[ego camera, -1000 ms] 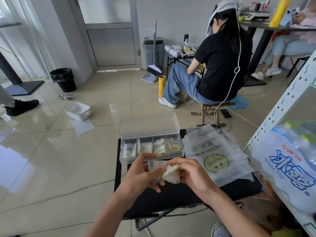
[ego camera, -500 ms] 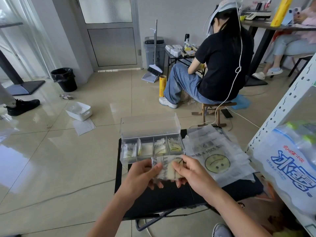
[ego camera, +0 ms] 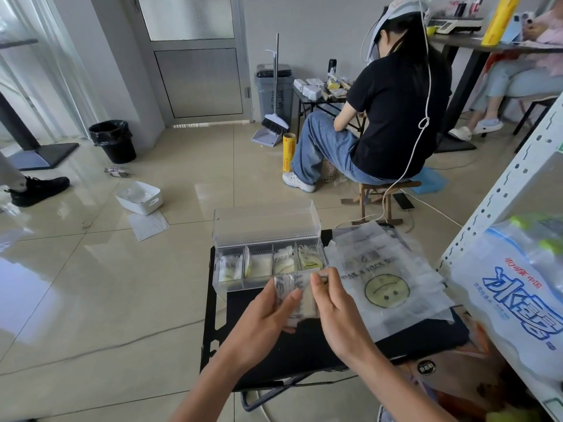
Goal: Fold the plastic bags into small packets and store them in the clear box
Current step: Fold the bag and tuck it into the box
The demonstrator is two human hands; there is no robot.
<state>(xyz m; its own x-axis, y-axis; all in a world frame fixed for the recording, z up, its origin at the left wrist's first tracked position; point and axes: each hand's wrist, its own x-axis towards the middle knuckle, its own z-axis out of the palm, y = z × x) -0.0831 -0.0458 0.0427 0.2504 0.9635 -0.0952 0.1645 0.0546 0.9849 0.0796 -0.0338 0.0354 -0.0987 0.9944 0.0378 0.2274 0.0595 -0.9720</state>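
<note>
A folded plastic bag packet [ego camera: 300,298] is held upright between both hands, just in front of the clear box [ego camera: 268,239]. My left hand [ego camera: 268,315] grips its left side with the thumb across the front. My right hand [ego camera: 338,309] pinches its right edge. The box sits open on the small black table [ego camera: 274,351], its lid standing up behind. Several compartments inside hold folded packets. A stack of flat plastic bags with a smiley face [ego camera: 387,287] lies to the right of the box.
A white metal shelf [ego camera: 502,190] with a big water-bottle pack [ego camera: 518,300] stands close on the right. A person in black [ego camera: 393,108] sits on a stool ahead. On the floor lie a white tub [ego camera: 138,197], a black bin [ego camera: 114,141] and a cable.
The packet went from a loose half-folded wad to a flat upright rectangle, and both hands carried it forward, up to the box's front edge.
</note>
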